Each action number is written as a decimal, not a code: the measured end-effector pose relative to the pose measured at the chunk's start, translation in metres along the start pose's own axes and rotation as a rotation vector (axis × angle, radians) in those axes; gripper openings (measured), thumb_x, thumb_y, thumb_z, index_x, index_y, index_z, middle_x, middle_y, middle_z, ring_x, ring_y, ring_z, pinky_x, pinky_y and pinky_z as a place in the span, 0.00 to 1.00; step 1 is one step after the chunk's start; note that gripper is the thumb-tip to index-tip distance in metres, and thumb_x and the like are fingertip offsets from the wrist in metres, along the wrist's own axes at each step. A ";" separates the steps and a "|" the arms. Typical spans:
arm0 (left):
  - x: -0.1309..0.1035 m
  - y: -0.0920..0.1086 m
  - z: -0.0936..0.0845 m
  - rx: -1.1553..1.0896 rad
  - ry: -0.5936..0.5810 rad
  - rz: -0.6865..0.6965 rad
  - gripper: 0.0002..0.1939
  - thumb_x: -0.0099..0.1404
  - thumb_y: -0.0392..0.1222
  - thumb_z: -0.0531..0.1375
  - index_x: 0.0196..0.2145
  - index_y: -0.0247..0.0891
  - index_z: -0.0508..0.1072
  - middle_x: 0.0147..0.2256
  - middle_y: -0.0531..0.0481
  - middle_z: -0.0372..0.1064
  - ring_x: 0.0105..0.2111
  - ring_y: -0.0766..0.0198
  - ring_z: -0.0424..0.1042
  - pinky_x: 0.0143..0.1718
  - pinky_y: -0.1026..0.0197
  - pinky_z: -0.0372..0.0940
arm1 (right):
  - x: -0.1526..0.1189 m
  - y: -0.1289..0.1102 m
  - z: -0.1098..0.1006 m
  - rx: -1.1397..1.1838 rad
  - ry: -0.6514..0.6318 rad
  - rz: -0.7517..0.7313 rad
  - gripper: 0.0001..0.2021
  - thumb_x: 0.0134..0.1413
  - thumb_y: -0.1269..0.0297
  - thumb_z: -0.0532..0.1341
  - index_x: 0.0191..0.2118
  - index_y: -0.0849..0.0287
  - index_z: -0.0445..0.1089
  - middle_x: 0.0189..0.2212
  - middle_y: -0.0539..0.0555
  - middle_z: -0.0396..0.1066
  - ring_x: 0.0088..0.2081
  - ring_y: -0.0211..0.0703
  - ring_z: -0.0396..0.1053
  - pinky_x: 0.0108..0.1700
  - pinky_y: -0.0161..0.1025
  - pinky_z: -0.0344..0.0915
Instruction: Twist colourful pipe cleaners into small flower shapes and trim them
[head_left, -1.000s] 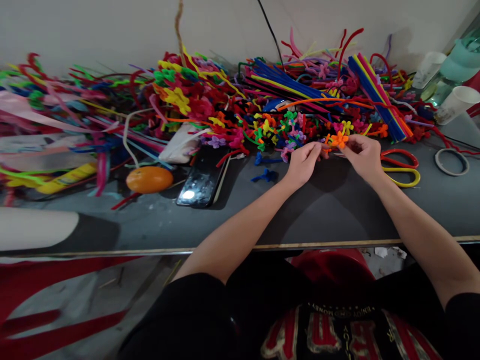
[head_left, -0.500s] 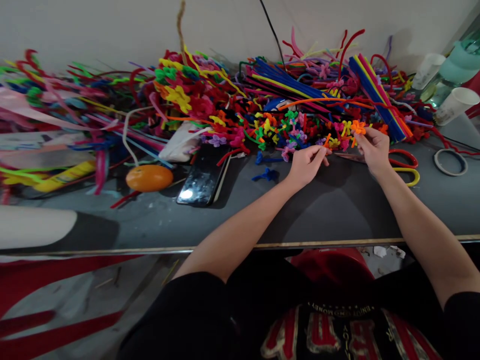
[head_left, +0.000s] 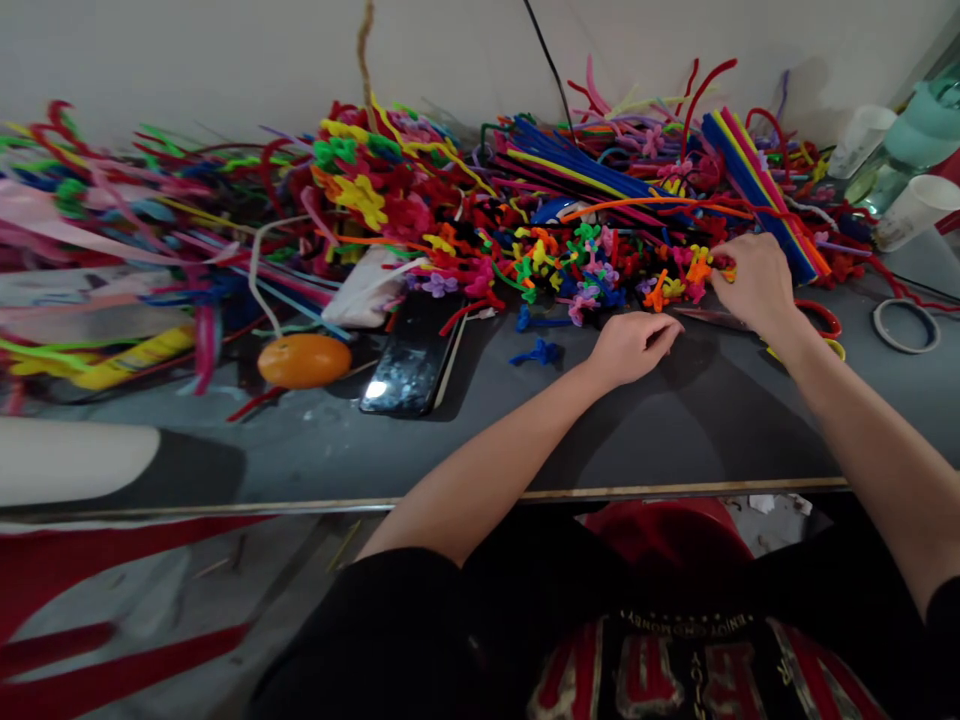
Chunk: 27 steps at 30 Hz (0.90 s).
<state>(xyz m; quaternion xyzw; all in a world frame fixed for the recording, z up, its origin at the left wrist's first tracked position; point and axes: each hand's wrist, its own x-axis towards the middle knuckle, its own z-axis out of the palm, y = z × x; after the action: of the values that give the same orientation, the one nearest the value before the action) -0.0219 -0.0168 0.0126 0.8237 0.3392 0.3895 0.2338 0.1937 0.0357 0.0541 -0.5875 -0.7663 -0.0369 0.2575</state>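
Observation:
My right hand (head_left: 759, 285) reaches into the front edge of the pile, knuckles up. Its fingertips are closed on a small red and yellow pipe-cleaner flower (head_left: 725, 265), mostly covered by the fingers. Just left of those fingertips stands an orange pipe-cleaner flower (head_left: 699, 268), beside another orange one (head_left: 658, 291). My left hand (head_left: 632, 345) rests on the table just in front of the pile, fingers curled together, with nothing visible in them. Scissors (head_left: 712, 317) with red and yellow handles lie under my right wrist.
Pipe-cleaner bundles (head_left: 765, 190) lie across the pile against the wall. Left of my hands are a blue pipe-cleaner flower (head_left: 536, 352), a phone (head_left: 409, 360) and an orange oval object (head_left: 304, 361). A tape roll (head_left: 905, 326) and paper cups (head_left: 916, 212) are at right.
My right hand has lowered to the pile and turned knuckles up; the orange flower it held now stands among the others. My left hand has drawn slightly back toward me.

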 end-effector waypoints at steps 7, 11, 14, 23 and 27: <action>0.010 -0.017 -0.002 -0.157 0.106 -0.213 0.17 0.72 0.44 0.54 0.35 0.35 0.80 0.23 0.51 0.76 0.23 0.69 0.73 0.29 0.68 0.65 | 0.077 -0.027 -0.004 0.077 -0.041 -0.007 0.11 0.61 0.62 0.57 0.45 0.53 0.75 0.42 0.55 0.79 0.49 0.48 0.70 0.55 0.48 0.65; 0.011 -0.021 -0.002 -0.165 0.109 -0.234 0.17 0.72 0.46 0.55 0.36 0.35 0.80 0.22 0.51 0.76 0.23 0.69 0.73 0.28 0.67 0.65 | 0.113 -0.044 0.035 0.205 -0.106 -0.155 0.06 0.56 0.55 0.64 0.38 0.47 0.74 0.39 0.53 0.78 0.54 0.51 0.66 0.58 0.51 0.62; 0.009 -0.021 -0.003 -0.159 0.099 -0.229 0.17 0.72 0.47 0.54 0.36 0.35 0.80 0.22 0.51 0.76 0.23 0.68 0.74 0.29 0.67 0.66 | 0.129 -0.048 0.067 0.309 -0.123 -0.216 0.07 0.49 0.58 0.69 0.27 0.48 0.70 0.29 0.52 0.76 0.51 0.53 0.68 0.58 0.52 0.63; 0.011 -0.019 -0.002 -0.265 0.147 -0.250 0.21 0.74 0.52 0.52 0.36 0.36 0.78 0.26 0.48 0.76 0.24 0.68 0.71 0.28 0.65 0.66 | 0.120 -0.088 -0.040 0.011 -0.129 -0.107 0.13 0.65 0.68 0.55 0.46 0.57 0.77 0.42 0.57 0.77 0.49 0.52 0.71 0.56 0.51 0.64; 0.012 -0.028 0.003 -0.401 0.282 -0.323 0.26 0.76 0.57 0.45 0.46 0.36 0.75 0.29 0.47 0.77 0.27 0.67 0.73 0.28 0.64 0.67 | 0.076 -0.084 -0.095 0.041 -0.013 -0.239 0.18 0.66 0.67 0.54 0.55 0.53 0.75 0.34 0.54 0.75 0.40 0.48 0.72 0.50 0.46 0.66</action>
<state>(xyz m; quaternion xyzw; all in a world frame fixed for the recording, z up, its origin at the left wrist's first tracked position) -0.0244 0.0101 -0.0010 0.6343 0.4114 0.5170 0.4015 0.1361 0.0431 0.1899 -0.4866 -0.8332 -0.0476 0.2582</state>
